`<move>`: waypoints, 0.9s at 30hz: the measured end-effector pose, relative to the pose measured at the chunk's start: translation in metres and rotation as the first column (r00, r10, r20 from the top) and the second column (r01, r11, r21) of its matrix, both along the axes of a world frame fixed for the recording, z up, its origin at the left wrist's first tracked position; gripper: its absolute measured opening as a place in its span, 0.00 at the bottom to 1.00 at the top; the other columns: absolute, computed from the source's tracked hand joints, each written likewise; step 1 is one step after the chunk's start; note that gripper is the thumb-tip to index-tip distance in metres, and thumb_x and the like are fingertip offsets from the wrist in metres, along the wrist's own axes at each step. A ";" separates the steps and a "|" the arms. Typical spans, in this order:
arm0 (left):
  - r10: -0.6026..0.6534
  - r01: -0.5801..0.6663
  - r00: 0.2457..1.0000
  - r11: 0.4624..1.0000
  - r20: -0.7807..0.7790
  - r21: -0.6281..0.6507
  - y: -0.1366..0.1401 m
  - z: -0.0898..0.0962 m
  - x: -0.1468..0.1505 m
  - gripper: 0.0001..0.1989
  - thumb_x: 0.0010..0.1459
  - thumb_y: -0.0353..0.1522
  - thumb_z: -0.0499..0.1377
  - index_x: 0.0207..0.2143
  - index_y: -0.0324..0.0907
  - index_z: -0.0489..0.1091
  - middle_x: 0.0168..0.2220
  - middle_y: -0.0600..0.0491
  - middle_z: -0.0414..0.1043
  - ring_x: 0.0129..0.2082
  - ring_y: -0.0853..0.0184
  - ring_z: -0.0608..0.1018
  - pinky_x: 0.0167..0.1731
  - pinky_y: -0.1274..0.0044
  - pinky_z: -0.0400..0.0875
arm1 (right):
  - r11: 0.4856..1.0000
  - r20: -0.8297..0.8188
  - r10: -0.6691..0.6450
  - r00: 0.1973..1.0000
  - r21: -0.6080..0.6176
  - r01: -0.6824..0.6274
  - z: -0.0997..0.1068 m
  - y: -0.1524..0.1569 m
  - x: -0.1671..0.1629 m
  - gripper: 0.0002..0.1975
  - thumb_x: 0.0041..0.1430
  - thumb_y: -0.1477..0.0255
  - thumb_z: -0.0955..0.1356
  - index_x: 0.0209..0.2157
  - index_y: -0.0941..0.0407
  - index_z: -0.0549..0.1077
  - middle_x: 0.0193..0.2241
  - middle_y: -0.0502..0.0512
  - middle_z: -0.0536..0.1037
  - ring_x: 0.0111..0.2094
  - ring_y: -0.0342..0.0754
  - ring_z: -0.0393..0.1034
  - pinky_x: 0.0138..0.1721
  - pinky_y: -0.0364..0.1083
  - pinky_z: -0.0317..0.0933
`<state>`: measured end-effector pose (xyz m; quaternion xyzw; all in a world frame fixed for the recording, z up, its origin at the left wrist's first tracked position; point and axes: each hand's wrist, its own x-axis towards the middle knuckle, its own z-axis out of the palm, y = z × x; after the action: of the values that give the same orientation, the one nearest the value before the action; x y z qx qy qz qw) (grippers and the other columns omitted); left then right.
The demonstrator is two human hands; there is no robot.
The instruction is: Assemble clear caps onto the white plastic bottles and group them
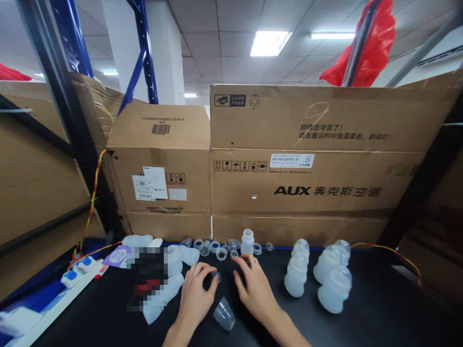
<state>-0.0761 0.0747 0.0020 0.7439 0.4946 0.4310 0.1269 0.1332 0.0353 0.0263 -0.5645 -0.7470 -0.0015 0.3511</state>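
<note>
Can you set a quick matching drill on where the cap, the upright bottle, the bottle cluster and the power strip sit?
Things:
1. clear cap
2. upright bottle
3. bottle cluster
4. power strip

Places:
A. far left, beside the red-yellow cable
B. near edge, between the two wrists
C. back row, beside the rings
D. right of the right hand

Pairs: 1-B, 2-C, 3-D, 4-A

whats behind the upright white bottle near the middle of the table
Right behind the bottle stands the AUX carton, with a table-edge strip between. Small clear rings lie beside it, left and right. Whatever sits behind the carton is hidden.
</note>
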 end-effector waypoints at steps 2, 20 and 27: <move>-0.012 0.012 1.000 1.000 -0.003 -0.017 0.000 -0.002 0.000 0.10 0.66 0.37 0.59 0.40 0.48 0.80 0.40 0.51 0.80 0.44 0.56 0.82 0.48 0.62 0.77 | 1.000 0.016 -0.013 1.000 0.011 0.013 -0.008 0.023 -0.012 0.22 0.68 0.75 0.65 0.61 0.53 0.73 0.62 0.70 0.69 0.61 0.69 0.67 0.59 0.67 0.66; -0.227 0.222 0.974 0.959 -0.006 -0.178 -0.003 -0.002 0.006 0.06 0.66 0.33 0.58 0.37 0.48 0.75 0.38 0.54 0.79 0.41 0.61 0.81 0.45 0.69 0.74 | 0.956 -0.318 0.208 0.925 -0.135 -0.262 -0.042 -0.003 0.001 0.31 0.63 0.81 0.66 0.65 0.50 0.62 0.57 0.57 0.74 0.58 0.52 0.69 0.61 0.54 0.67; -0.220 0.211 0.975 0.946 -0.009 -0.246 -0.005 0.000 0.004 0.11 0.59 0.28 0.62 0.42 0.50 0.77 0.44 0.53 0.81 0.47 0.55 0.80 0.51 0.61 0.72 | 0.916 -0.386 0.227 0.894 -0.229 -0.331 -0.041 -0.001 0.006 0.35 0.66 0.74 0.68 0.71 0.46 0.55 0.63 0.57 0.71 0.65 0.53 0.63 0.67 0.57 0.59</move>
<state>-0.0722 0.0697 0.0025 0.7800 0.4615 0.3372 0.2547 0.1392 0.0348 -0.0152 -0.4865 -0.7380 0.2592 0.3892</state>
